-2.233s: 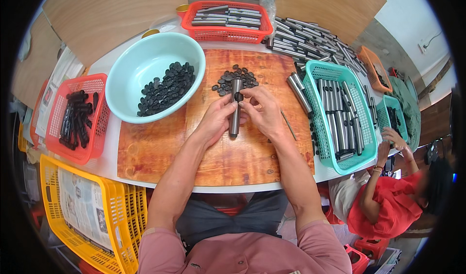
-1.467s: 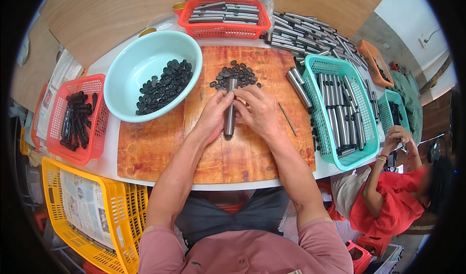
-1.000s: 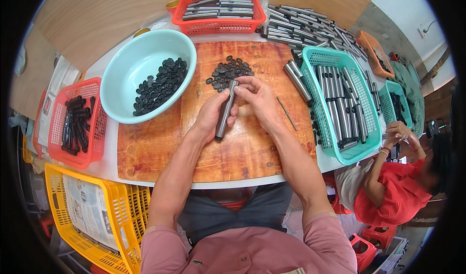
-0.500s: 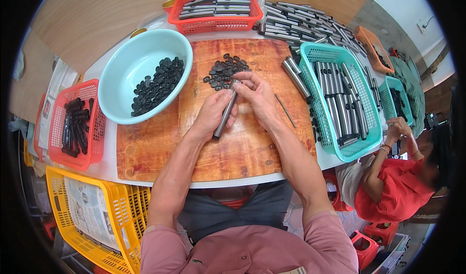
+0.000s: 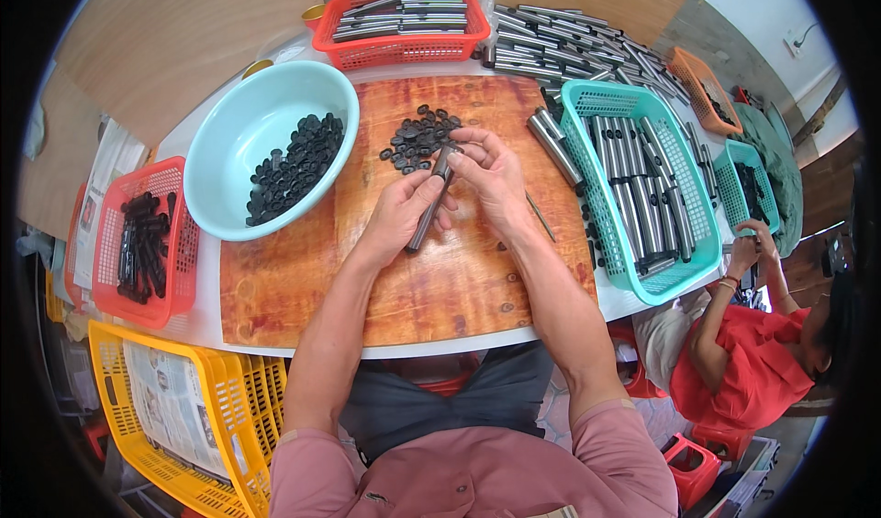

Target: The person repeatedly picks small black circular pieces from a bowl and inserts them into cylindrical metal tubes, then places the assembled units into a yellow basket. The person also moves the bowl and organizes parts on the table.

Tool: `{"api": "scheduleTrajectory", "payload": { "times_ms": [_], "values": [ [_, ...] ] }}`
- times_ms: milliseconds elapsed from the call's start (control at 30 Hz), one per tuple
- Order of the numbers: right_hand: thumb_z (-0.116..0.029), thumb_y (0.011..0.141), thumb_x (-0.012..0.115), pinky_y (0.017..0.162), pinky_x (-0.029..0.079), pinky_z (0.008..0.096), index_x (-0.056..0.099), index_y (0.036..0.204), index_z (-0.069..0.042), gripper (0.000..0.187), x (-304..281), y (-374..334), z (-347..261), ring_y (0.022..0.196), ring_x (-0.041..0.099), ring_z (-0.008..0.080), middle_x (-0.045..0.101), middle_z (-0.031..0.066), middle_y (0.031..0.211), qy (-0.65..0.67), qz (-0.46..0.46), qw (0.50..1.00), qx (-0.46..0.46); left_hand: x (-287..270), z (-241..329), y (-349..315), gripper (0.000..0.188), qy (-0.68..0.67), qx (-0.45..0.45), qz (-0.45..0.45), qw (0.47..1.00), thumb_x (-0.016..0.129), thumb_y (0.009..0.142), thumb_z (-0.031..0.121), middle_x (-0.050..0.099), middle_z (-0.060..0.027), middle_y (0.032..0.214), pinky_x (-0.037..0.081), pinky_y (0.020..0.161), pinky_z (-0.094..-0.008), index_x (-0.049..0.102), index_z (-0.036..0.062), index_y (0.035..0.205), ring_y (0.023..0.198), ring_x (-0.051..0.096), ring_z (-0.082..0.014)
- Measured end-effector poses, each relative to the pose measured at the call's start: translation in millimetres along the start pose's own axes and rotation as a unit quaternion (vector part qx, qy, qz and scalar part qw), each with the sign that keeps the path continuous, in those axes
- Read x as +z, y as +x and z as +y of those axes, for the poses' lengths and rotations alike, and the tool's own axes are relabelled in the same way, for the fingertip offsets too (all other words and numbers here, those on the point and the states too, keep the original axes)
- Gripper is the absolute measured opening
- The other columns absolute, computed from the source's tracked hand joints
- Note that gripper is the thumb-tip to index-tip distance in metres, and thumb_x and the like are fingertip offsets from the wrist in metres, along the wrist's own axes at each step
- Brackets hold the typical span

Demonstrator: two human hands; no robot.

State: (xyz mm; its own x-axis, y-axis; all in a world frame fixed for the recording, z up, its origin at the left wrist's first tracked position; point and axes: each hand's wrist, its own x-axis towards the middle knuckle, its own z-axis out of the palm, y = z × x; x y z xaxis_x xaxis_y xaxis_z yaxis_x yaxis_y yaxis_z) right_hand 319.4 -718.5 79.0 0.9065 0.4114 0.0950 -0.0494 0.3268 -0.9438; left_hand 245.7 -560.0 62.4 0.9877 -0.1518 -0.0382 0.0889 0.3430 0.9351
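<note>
Head view: the left hand (image 5: pixel 402 213) has its thumb and fingers closed around the grey metal tube (image 5: pixel 428 219), which tilts over the wooden board (image 5: pixel 303 289), its lower end toward the person and to the left. The right hand (image 5: pixel 492 177) pinches at the tube's upper end, thumb and fingers bent; whether it holds a small part there cannot be told. Just beyond lies a pile of small black pieces (image 5: pixel 418 134). Left stands a pale blue basin (image 5: pixel 234 133); right, a thin rod (image 5: pixel 541 219) and a green basket (image 5: pixel 684 282) holding more tubes.
</note>
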Motion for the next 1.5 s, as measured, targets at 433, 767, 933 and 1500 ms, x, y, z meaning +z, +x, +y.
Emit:
{"api": "scheduleTrajectory", "payload": {
  "times_ms": [433,767,933,1500],
  "values": [
    [-0.010,0.094,0.069,0.087,0.052,0.0295,0.063,0.120,0.004,0.031,-13.8,6.8,-7.9,0.097,0.066,0.0145,0.072,0.0109,0.106,-0.084,-0.037,0.995,0.026,6.5,3.0,-3.1,0.026,0.383,0.169,0.098,0.903,0.059,0.101,0.018,0.067,-0.0110,0.094,0.053,0.070,-0.0343,0.062,-0.0009,0.119,0.079,0.066,-0.0229],
    [-0.010,0.088,0.071,0.086,0.054,0.0313,0.067,0.119,0.002,0.033,-36.5,16.3,0.3,0.102,0.067,0.0186,0.071,0.0104,0.109,-0.258,-0.116,0.957,0.063,7.8,5.8,-13.1,0.042,0.695,0.226,0.092,0.676,0.073,0.086,0.013,0.066,-0.0174,0.104,0.054,0.080,-0.0451,0.062,0.0016,0.125,0.094,0.065,-0.0363],
    [0.003,0.083,0.070,0.088,0.053,0.0312,0.067,0.120,0.002,0.037,-44.2,19.7,4.8,0.102,0.067,0.0196,0.071,0.0108,0.108,-0.233,-0.191,0.951,0.065,11.3,-2.9,-24.2,0.036,0.731,0.239,0.107,0.630,0.075,0.085,0.014,0.066,-0.0148,0.096,0.055,0.075,-0.0429,0.065,0.0021,0.117,0.089,0.066,-0.0336],
    [0.008,0.079,0.071,0.077,0.055,0.0324,0.066,0.108,0.001,0.030,-48.6,21.7,8.0,0.091,0.068,0.0194,0.071,0.0100,0.098,-0.285,-0.249,0.926,-0.003,19.1,-11.7,-34.2,0.038,0.730,0.251,0.099,0.628,0.075,0.086,0.013,0.064,-0.0161,0.098,0.052,0.076,-0.0435,0.065,0.0014,0.120,0.088,0.063,-0.0345]
  ]
}}
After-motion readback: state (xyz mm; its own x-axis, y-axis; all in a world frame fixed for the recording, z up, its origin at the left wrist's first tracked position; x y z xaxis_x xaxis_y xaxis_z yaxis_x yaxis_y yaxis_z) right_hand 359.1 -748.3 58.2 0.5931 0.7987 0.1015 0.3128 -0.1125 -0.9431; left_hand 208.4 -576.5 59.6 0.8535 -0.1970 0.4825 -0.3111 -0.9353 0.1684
